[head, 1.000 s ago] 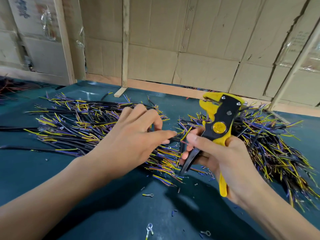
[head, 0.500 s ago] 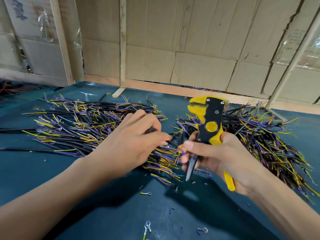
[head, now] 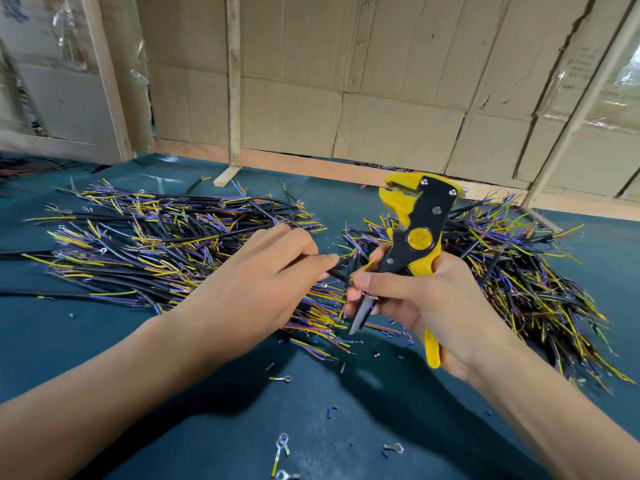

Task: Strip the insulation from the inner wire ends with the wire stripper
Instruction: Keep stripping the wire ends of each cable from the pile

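My right hand (head: 440, 306) grips a yellow and black wire stripper (head: 415, 233), jaws pointing up, handles in my palm. My left hand (head: 256, 285) pinches a short black cable (head: 337, 274) between thumb and forefinger. The cable's yellow inner wire end (head: 367, 264) reaches my right thumb, just below the stripper's pivot. A large pile of black cables with yellow and purple inner wires (head: 166, 244) lies behind my left hand. A second such pile (head: 526, 278) spreads behind and right of my right hand.
The dark teal table (head: 104, 334) carries bits of stripped insulation (head: 332, 410) and loose ring terminals (head: 282, 445) near the front. A cardboard wall on wooden posts (head: 233, 81) closes off the back edge.
My left hand has lifted a black cable out of the pile and brought its end to my right thumb. The stripper has stayed upright in my right hand.
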